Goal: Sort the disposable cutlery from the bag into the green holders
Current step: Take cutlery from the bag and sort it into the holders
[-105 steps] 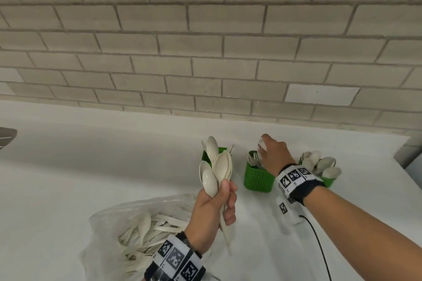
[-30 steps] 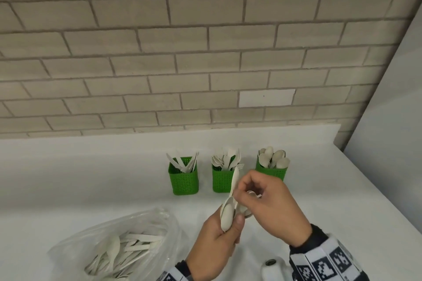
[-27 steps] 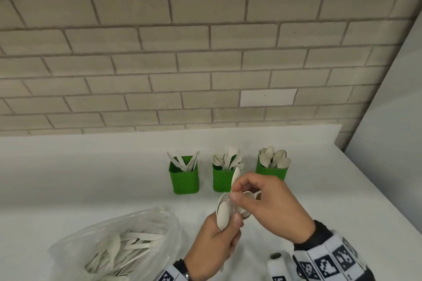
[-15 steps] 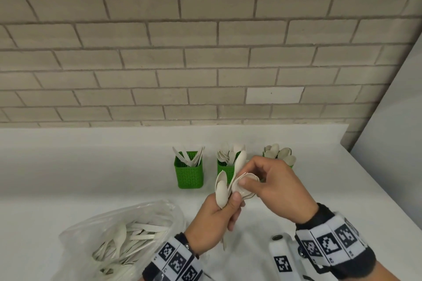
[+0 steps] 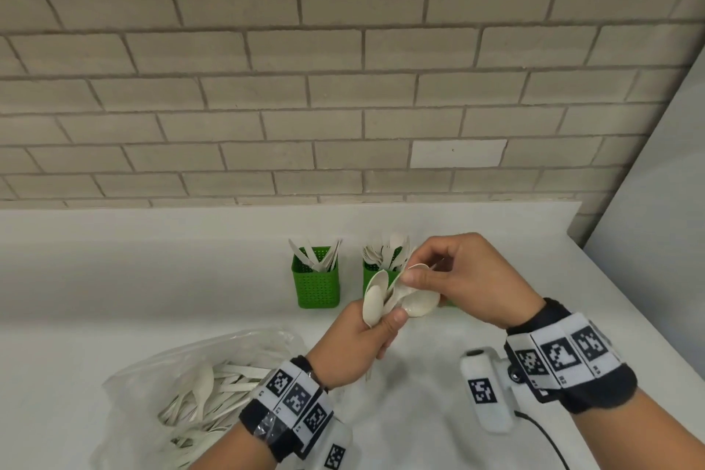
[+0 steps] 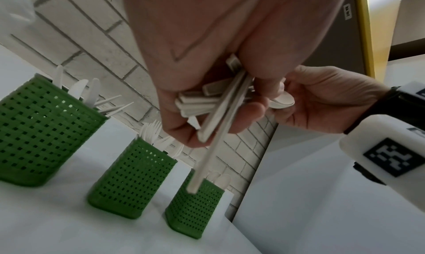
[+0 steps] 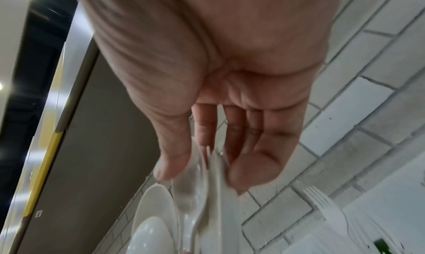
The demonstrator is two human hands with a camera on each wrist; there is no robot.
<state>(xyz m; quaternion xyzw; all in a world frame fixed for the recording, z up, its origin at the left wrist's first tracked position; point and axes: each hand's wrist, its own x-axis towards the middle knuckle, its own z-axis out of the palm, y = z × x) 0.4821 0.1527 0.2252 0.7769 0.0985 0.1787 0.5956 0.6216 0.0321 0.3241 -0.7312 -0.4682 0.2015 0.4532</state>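
Observation:
My left hand (image 5: 383, 322) grips a bundle of white disposable spoons (image 5: 374, 302) by the handles, bowls up. My right hand (image 5: 414, 273) pinches the bowl of one spoon (image 5: 419, 268) at the top of that bundle. In the left wrist view the handles (image 6: 214, 110) fan out of my fist. Three green holders stand by the wall: one with knives (image 5: 316, 282), a middle one with forks (image 5: 372, 273), and one with spoons (image 6: 195, 209) that my right hand hides in the head view. The clear bag (image 5: 190, 393) of cutlery lies at the lower left.
A white counter (image 5: 133, 298) runs along a brick wall (image 5: 343, 88). A grey panel (image 5: 656, 221) closes off the right end. The counter's right edge lies under my right forearm. A white wrist device (image 5: 484, 389) with a cable hangs below my right wrist.
My right hand left the middle holder and came to the bundle. Over the last second both hands rose slightly toward the holders while my right fingers shifted on the spoon bowls.

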